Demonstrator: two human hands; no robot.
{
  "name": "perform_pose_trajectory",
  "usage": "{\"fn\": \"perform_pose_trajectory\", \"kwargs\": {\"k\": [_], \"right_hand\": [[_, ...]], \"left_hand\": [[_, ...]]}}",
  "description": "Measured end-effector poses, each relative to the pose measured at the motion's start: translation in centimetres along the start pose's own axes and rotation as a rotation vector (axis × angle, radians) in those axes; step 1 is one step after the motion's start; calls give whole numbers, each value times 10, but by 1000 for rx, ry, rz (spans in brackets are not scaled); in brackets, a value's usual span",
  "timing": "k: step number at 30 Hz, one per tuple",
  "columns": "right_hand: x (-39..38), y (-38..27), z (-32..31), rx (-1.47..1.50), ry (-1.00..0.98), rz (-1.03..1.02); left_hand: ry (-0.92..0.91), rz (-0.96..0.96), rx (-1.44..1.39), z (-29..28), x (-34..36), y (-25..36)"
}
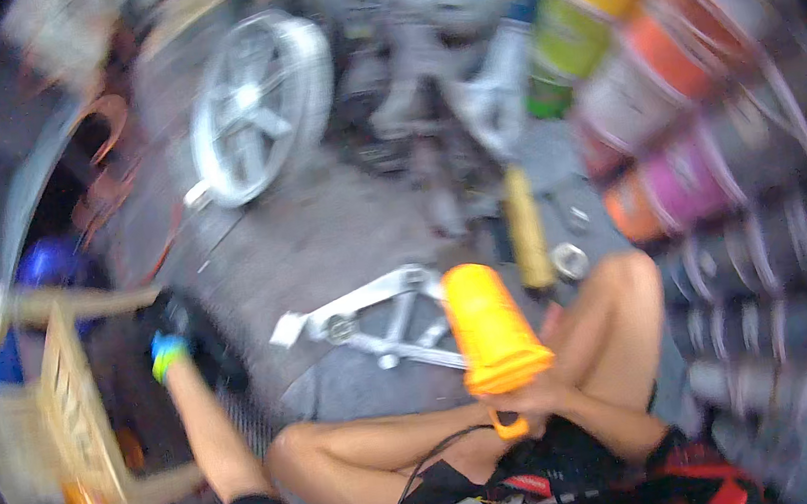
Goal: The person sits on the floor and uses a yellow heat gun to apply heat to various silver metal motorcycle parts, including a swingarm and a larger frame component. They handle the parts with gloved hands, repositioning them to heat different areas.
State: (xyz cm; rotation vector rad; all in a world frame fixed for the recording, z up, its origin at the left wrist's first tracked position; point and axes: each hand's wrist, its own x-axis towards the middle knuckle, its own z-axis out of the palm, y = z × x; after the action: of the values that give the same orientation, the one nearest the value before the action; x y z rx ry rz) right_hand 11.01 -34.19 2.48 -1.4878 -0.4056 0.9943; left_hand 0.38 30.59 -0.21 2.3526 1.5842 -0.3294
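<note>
My right hand (pixel 540 398) is closed around the lower end of an orange cylindrical plastic thing (pixel 493 327). It has a wider collar and a small loop below; its exact kind is unclear. A thin black cord runs across my lap beside it. My left arm reaches out to the left, with a blue and lime band at the wrist. The left hand (pixel 176 330) is dark and smeared by motion, near a beige plastic chair (pixel 73 393), so its fingers cannot be made out. A silver metal frame part (pixel 364 302) lies on the floor before my crossed legs, partly behind the orange thing.
A white spoked wheel (pixel 250 110) stands farther off. Blurred metal machine parts (pixel 418 79) sit at the far middle. Colourful paint cans (pixel 686 172) line shelves on the right. A yellow cylinder (pixel 524 227) and a small metal ring (pixel 569 260) lie near my right knee.
</note>
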Motion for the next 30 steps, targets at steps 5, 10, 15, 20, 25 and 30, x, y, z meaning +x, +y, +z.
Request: {"fn": "perform_pose_trajectory", "kwargs": {"k": [5, 10, 15, 20, 25, 30], "right_hand": [[15, -3, 4, -47, 136, -328], [1, 2, 2, -111, 248, -347], [3, 4, 2, -88, 209, -339], [20, 1, 22, 65, 185, -569], [26, -9, 17, -182, 88, -432], [16, 17, 13, -93, 200, -395]], "left_hand": [[231, 476, -506, -36, -61, 20], [78, 783, -635, -68, -218, 125], [-59, 1065, -704, -84, -351, 205], [-169, 1338, -779, -91, -495, 272], [-475, 1563, -874, 11, -632, 348], [-722, 1728, -804, 167, -731, 353]]}}
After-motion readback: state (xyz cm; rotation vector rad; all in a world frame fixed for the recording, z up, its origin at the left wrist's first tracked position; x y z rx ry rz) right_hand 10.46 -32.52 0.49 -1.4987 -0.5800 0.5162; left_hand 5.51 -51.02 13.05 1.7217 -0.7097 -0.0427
